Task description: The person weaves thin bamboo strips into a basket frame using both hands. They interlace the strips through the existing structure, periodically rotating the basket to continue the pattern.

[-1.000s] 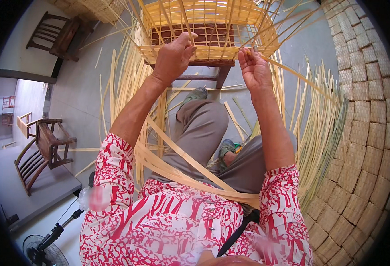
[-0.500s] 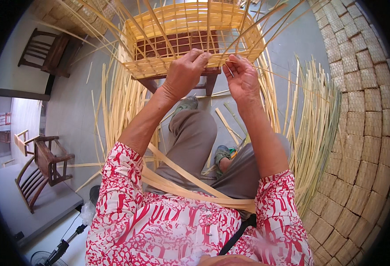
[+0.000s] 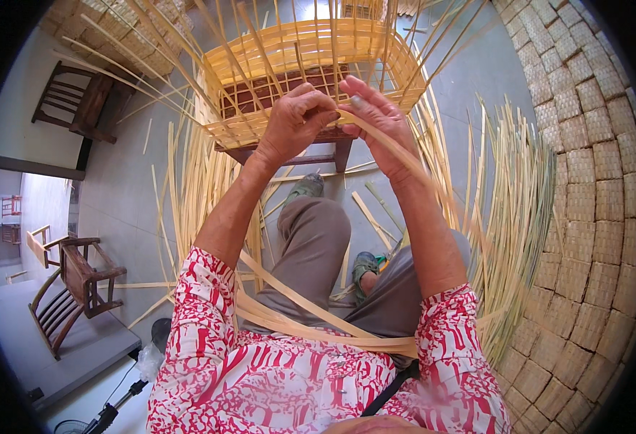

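A yellow woven bamboo basket [image 3: 221, 66] with tall uprights stands in front of me, its near wall partly hidden by my hands. At that near rim, my left hand [image 3: 295, 121] is closed, pinching the end of a pale bamboo strip [image 3: 399, 150] between thumb and fingers. From there the strip crosses my right hand [image 3: 382, 127] and trails back, blurred, along my right forearm. My right hand is beside the left, its fingers stretched out and apart. More flat strips [image 3: 289, 324] lie across my lap.
A dark red stool [image 3: 311, 159] is under the basket. Long bamboo strips [image 3: 510, 210] lie on the floor at right, with others [image 3: 180, 181] at left. Stacked woven pieces [image 3: 575, 217] line the right side. Wooden chairs [image 3: 79, 278] stand at left.
A bamboo strip now stretches from my left fingers across my right hand. My right hand has moved left and its fingers have straightened. The basket appears slightly lower in view.
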`<control>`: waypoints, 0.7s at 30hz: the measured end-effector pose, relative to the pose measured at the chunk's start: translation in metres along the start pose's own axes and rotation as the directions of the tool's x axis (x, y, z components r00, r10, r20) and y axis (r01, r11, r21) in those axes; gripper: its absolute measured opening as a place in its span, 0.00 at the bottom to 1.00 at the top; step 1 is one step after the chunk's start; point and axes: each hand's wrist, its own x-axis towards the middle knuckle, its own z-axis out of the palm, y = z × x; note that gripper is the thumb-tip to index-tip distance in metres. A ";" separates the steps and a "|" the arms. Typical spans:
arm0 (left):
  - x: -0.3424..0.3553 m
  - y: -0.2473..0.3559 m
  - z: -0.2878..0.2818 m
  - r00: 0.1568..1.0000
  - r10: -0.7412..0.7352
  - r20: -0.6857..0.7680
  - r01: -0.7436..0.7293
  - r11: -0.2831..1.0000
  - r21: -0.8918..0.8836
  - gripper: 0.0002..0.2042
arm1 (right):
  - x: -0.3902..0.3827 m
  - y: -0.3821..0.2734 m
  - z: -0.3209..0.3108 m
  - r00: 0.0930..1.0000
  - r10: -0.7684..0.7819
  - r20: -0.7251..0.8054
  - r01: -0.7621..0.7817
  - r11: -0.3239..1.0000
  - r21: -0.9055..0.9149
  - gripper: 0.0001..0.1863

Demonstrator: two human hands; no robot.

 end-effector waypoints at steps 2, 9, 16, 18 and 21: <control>0.002 0.002 0.000 1.000 0.013 0.005 -0.013 1.000 -0.013 0.05 | 0.003 0.004 0.004 0.987 -0.129 0.093 0.146 0.965 -0.216 0.21; 0.005 0.000 0.004 0.999 -0.032 -0.011 0.031 0.997 -0.073 0.04 | 0.005 0.008 0.002 0.969 -0.210 0.127 0.240 0.919 -0.314 0.09; 0.004 0.001 0.012 0.988 -0.114 -0.106 0.108 0.992 -0.064 0.04 | -0.014 0.017 0.019 0.968 -0.070 -0.240 0.149 0.933 0.329 0.06; 0.007 -0.001 0.020 0.977 -0.106 -0.182 0.104 0.994 -0.019 0.03 | -0.019 0.019 0.014 0.967 0.038 -0.251 0.108 0.834 0.541 0.07; 0.012 0.003 0.031 0.965 -0.090 -0.246 0.127 0.982 0.138 0.02 | -0.019 0.027 0.016 0.946 0.075 -0.316 0.140 0.784 0.605 0.06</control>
